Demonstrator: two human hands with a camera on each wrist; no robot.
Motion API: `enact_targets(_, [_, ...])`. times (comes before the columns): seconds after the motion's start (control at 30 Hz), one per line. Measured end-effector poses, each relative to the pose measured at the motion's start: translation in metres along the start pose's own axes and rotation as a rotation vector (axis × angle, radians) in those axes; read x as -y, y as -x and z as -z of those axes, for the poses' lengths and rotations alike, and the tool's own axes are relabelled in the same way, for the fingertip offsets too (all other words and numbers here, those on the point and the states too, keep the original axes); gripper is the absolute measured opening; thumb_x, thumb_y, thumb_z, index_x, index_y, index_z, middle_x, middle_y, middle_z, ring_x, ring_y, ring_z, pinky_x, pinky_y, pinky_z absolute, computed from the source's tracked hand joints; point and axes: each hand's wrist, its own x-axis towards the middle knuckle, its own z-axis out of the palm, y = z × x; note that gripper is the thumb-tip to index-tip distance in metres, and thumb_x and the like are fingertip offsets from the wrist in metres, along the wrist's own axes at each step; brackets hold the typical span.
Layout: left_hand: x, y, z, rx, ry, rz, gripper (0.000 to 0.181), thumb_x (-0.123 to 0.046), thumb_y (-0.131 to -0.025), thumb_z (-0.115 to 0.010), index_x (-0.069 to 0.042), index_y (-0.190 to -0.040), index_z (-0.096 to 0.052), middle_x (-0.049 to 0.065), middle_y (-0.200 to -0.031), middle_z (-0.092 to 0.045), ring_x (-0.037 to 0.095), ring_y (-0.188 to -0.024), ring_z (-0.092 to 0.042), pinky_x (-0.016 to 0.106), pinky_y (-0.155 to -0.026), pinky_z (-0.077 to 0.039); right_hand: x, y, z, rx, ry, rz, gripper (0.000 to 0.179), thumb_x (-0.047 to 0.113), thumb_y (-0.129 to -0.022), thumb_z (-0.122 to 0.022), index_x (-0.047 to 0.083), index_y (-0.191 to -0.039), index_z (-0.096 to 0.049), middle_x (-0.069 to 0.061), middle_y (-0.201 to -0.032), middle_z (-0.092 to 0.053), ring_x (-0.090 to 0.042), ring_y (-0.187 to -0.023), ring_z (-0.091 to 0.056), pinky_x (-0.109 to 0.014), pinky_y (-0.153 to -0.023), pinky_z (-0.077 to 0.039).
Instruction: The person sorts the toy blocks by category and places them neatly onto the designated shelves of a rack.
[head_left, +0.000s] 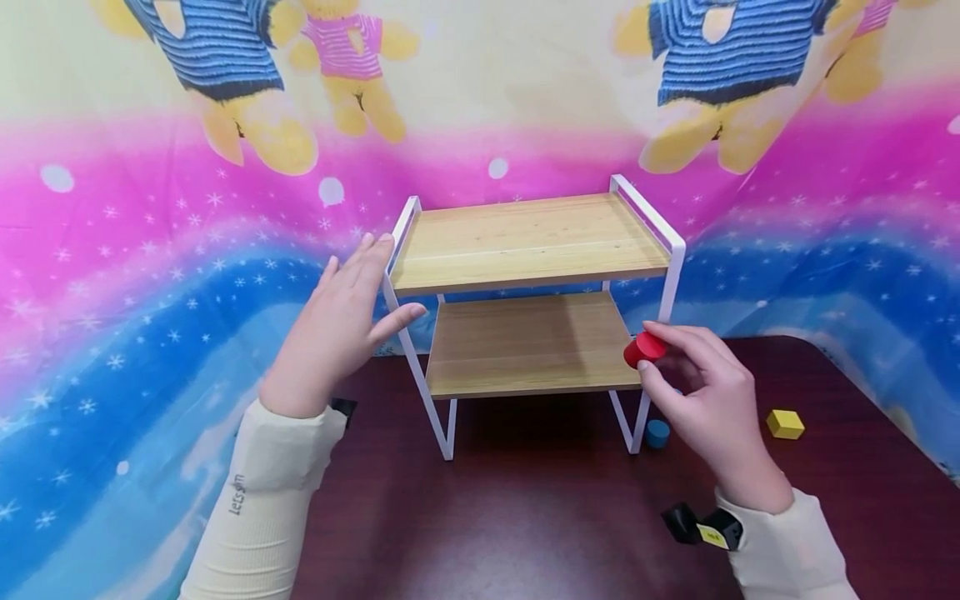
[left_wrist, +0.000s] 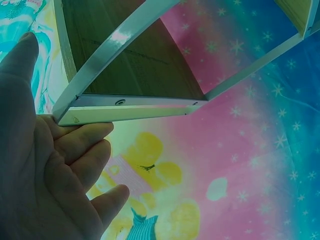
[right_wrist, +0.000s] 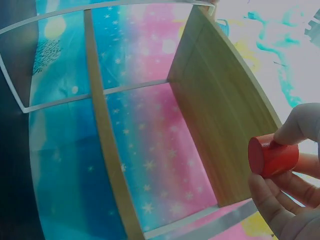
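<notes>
My right hand (head_left: 705,387) pinches a small red cylinder (head_left: 644,350) between thumb and fingers, in front of the right side of a two-tier wooden shelf (head_left: 532,242) with a white metal frame. In the right wrist view the red cylinder (right_wrist: 272,155) shows beside the upper board (right_wrist: 225,105). At the shelf's upper left corner is my left hand (head_left: 337,321), its fingers extended and the thumb held apart. The left wrist view has these fingers (left_wrist: 82,145) at the corner of the white frame (left_wrist: 125,112), seemingly touching it; they hold nothing.
On the dark red table (head_left: 495,517), a blue cylinder (head_left: 657,433) stands by the shelf's right front leg. Farther right lies a yellow block (head_left: 785,424). Another blue piece is mostly hidden behind my right hand. A printed cloth (head_left: 187,217) with bears hangs behind the shelf.
</notes>
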Motion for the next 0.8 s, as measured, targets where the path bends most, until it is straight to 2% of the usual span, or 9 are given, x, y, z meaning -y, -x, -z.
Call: enact_targets(0.8, [0.001,-0.001,0.000,0.000,-0.002,-0.007,0.091,-0.052,-0.096,-0.065,-0.010,-0.162,-0.021,0.014,-0.166,-0.026,0.029,-0.155,-0.015,0.054,-0.125,-0.008,0.026,-0.032,-0.012,-0.006,-0.060,0.020,0.054,-0.007,-0.079,-0.081,0.006,-0.130,-0.069,-0.011,-0.121,-0.067,-0.002,-0.104,-0.061,-0.009,-0.085,-0.050])
